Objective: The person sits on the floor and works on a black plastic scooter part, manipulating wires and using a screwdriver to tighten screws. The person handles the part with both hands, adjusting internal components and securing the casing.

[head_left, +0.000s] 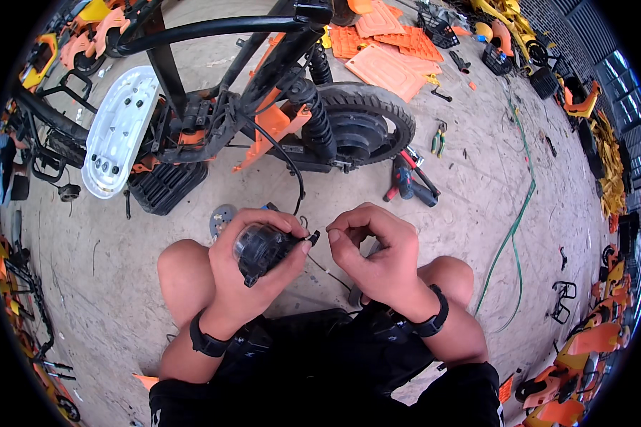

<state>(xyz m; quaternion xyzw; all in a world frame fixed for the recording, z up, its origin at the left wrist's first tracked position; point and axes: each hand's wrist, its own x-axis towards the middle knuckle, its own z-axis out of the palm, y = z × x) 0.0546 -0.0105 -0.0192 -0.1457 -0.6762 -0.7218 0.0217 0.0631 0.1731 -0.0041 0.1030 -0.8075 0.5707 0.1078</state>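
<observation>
Black plastic, the clear-domed part (258, 249) sits between the knees (185, 270), wrapped in the grip of the left hand (243, 295), apparently to expose the small tip (315, 236) toward the right hand (388, 260), whose fingertips curl near it, though I cannot tell whether they pinch anything.

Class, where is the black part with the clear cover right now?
In the head view, the black part sits in the left hand, a little left of centre, with the right hand to its right.
</observation>
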